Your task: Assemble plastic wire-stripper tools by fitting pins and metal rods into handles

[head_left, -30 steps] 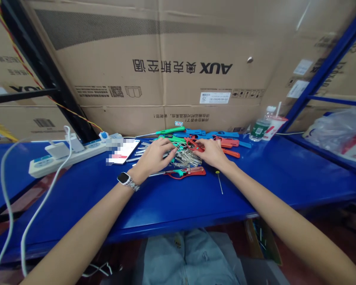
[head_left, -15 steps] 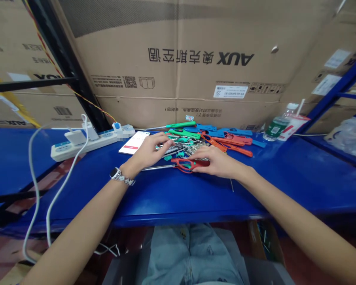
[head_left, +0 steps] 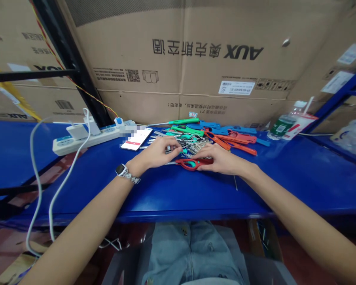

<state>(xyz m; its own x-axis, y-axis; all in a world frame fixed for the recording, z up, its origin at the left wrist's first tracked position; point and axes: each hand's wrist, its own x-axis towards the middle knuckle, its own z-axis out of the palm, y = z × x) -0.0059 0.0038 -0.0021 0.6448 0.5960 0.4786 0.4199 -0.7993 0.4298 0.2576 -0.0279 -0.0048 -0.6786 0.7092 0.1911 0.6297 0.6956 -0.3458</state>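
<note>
My right hand [head_left: 218,158] is closed round the handle of a red long-neck lighter [head_left: 188,164], low over the blue table. Its looped trigger guard has a green piece inside, and its metal tube points left. Close to that tube, my left hand [head_left: 161,152] has its fingers curled together; what they hold, if anything, is hidden. Behind both hands lies a pile of small metal parts [head_left: 197,146], with turquoise pieces and thin rods among them. Green lighter handles [head_left: 187,130], an orange lighter handle [head_left: 218,140], red handles [head_left: 240,137] and blue handles [head_left: 206,126] lie beyond.
A phone [head_left: 138,138] lies left of the pile, beside a white power strip [head_left: 102,136] with plugs and cables. At the back right stand a bottle [head_left: 280,126] and a cup [head_left: 299,124]. A large cardboard box [head_left: 195,79] closes off the back.
My left hand has come down and nearer, from over the pile to beside the red lighter's tube. My right hand still holds the lighter. The whole view has shifted slightly.
</note>
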